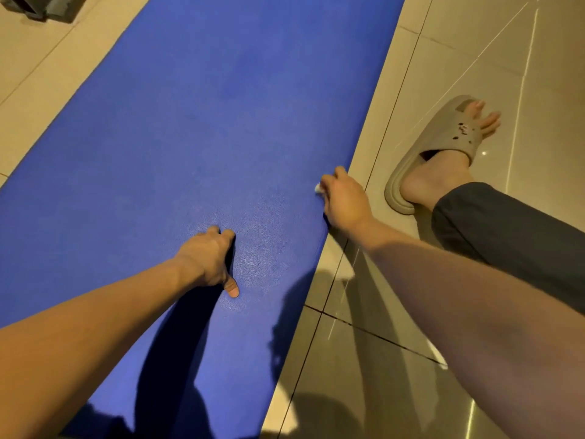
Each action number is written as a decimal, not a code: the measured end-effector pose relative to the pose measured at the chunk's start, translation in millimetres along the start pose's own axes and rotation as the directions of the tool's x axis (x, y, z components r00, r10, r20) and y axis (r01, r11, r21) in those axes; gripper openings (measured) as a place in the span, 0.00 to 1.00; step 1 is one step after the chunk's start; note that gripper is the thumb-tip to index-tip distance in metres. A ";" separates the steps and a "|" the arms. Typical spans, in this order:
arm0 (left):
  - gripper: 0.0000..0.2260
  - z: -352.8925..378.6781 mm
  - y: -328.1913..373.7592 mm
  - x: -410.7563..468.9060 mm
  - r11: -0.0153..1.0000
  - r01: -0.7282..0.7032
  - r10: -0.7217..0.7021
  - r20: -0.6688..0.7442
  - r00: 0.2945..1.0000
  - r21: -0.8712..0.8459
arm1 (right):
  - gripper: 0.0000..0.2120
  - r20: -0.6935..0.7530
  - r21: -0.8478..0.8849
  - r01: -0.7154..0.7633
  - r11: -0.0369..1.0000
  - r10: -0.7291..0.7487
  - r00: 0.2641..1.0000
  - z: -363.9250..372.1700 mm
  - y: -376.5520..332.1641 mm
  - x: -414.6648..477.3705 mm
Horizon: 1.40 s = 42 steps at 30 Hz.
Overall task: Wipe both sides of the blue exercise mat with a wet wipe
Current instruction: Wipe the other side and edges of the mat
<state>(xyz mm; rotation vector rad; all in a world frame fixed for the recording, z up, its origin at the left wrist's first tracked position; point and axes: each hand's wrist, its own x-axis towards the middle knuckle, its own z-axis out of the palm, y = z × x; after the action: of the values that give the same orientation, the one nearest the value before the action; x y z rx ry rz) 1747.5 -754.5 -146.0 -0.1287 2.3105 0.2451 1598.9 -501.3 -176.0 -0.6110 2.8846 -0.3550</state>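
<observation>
Forearms come first: the left forearm (79, 327) crosses the mat (221, 106) and the right forearm (474, 296) hangs over the floor (474, 42). The mat lies flat on that glossy beige tiling, a long blue strip with a fine leathery grain and a thin, straight edge. The left grip (209, 261) braces near its middle, fingers bent under, thumb flat, holding nothing. The right grip (343, 201) sits at the mat's right edge, clamped on a white wipe (317, 187), of which only a scrap shows. The mat looks light, soft and floppy, and likely to slide on such tiles. Lifting the long right edge and folding it over seems the way to turn it. A grey rubbery slipper (443, 144) rests just beside it.
</observation>
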 end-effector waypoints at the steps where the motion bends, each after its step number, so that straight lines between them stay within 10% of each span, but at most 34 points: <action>1: 0.41 -0.6 0.6 0.5 1.000 0.003 -0.003 0.001 1.000 0.003 | 0.03 -0.011 0.005 -0.030 1.000 0.030 0.999 -0.1 3.2 9.4; 5: 0.40 -1.4 2.1 -1.2 1.000 0.014 -0.014 0.014 1.000 0.012 | 0.08 0.018 0.099 -0.063 0.993 0.062 0.998 8.5 -21.5 -21.7; 13: 0.41 -5.1 3.9 -2.8 1.000 0.016 -0.016 0.022 1.000 0.015 | 0.12 0.312 0.208 0.408 0.889 -0.455 0.834 11.5 -52.6 -109.7; 17: 0.41 -1.1 1.9 -1.4 1.000 0.009 -0.009 0.008 1.000 0.017 | 0.09 0.051 0.083 0.127 0.988 -0.131 0.990 -1.4 -10.1 -23.0; 23: 0.41 -1.3 1.4 -0.2 1.000 0.010 -0.011 0.012 1.000 0.022 | 0.08 -0.071 0.165 -0.111 0.980 0.124 0.990 5.9 1.2 -6.3; 32: 0.43 -5.5 6.4 -3.5 0.999 0.020 -0.022 0.032 0.999 0.042 | 0.10 0.127 0.315 0.050 0.948 -0.094 0.987 21.1 -36.6 -130.0; 37: 0.42 -1.7 3.7 0.2 1.000 0.018 -0.019 0.026 0.999 0.019 | 0.06 -0.037 0.293 -0.222 0.930 0.244 0.969 -0.6 10.2 -20.0; 42: 0.42 -2.8 3.5 0.4 0.999 0.011 -0.012 0.026 1.000 0.031 | 0.07 0.014 0.305 -0.249 0.919 0.257 0.966 7.8 0.3 -13.5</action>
<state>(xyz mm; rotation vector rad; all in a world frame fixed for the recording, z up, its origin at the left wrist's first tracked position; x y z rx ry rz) 1744.7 -751.7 -143.9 -0.1227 2.2863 0.2037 1612.6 -496.9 -182.0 -0.1787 2.8003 -0.7519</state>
